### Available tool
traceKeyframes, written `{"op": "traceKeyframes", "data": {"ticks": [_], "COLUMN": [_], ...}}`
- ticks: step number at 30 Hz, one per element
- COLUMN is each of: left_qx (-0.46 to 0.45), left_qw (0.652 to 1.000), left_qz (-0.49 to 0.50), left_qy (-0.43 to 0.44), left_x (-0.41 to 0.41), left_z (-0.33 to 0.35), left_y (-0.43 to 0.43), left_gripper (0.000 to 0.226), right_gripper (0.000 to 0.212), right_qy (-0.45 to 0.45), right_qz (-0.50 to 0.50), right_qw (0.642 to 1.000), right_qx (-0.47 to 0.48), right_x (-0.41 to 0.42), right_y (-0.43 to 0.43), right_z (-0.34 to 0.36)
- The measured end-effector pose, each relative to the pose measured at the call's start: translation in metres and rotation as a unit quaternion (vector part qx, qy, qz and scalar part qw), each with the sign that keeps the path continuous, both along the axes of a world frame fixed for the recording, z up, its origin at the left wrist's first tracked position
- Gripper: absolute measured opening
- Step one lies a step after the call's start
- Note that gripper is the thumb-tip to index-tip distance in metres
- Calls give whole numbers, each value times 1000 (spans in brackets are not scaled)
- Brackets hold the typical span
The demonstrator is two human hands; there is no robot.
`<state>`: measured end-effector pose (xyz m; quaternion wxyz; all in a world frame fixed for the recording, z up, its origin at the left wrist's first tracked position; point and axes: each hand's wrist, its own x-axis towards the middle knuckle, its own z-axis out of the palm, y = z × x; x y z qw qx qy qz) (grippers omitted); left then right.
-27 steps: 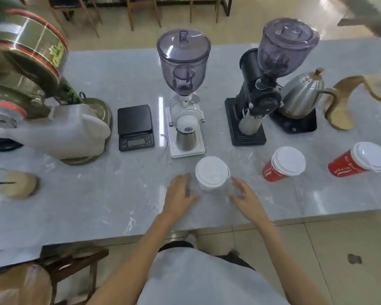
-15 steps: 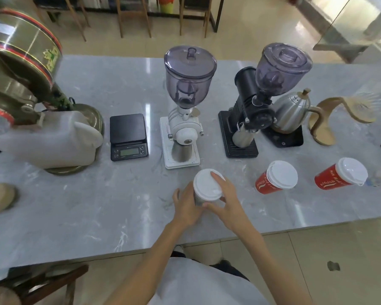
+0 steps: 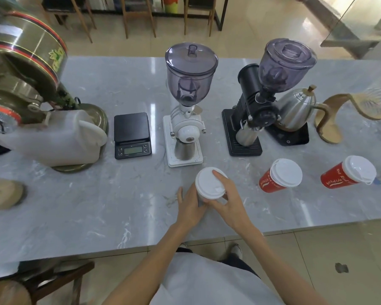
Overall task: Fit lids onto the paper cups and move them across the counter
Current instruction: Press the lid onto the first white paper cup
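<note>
Both hands, left (image 3: 190,208) and right (image 3: 230,200), are wrapping the cup (image 3: 209,187) before the white grinder (image 3: 185,119); its lid is seemingly seated. Two lidded red cups (image 3: 279,176) are standing right of it.

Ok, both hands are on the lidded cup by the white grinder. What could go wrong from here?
Pressing the lid off-centre with the right hand could tip the cup that the left hand steadies. Sliding it right risks bumping the nearer red cup. The white grinder stands close behind.
</note>
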<state>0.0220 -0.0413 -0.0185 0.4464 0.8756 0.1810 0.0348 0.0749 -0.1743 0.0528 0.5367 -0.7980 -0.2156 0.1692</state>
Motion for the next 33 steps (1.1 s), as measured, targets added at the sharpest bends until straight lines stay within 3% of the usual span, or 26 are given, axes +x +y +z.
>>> {"op": "traceKeyframes", "data": {"ticks": [6,8,9,11,14,17,18,23,29,33], "left_qx": [2,-63,-144,-297,-428,-638,-681,-816,-859,-853], "left_qw": [1000,998,989,951,890,735,698,563,511,515], "left_qz": [25,28,28,40,128,184,181,123,25,24], "left_qy": [9,-7,-32,-75,-92,-139,-126,-36,-10,-82], "left_x": [-3,-1,0,2,10,31,41,92,134,172], "left_z": [2,14,24,50,89,135,152,245,336,391], "left_y": [-6,-8,-9,-13,-16,-16,-16,-26,-59,-92], "left_gripper": [55,55,56,62,66,48,39,42,41,43], "right_gripper": [75,73,72,71,73,72,72,74,69,63], "right_qy": [-18,2,12,28,32,40,39,-14,-71,-118], "right_qz": [4,7,12,32,92,126,136,184,212,230], "right_qw": [1000,1000,999,998,994,989,987,981,974,965], "right_qx": [1,17,29,48,49,70,74,55,43,31], "right_x": [1,5,9,23,55,85,94,136,182,215], "right_y": [2,1,0,-2,-5,-8,-10,-29,-71,-101], "right_z": [-5,3,11,34,85,150,172,271,360,416]}}
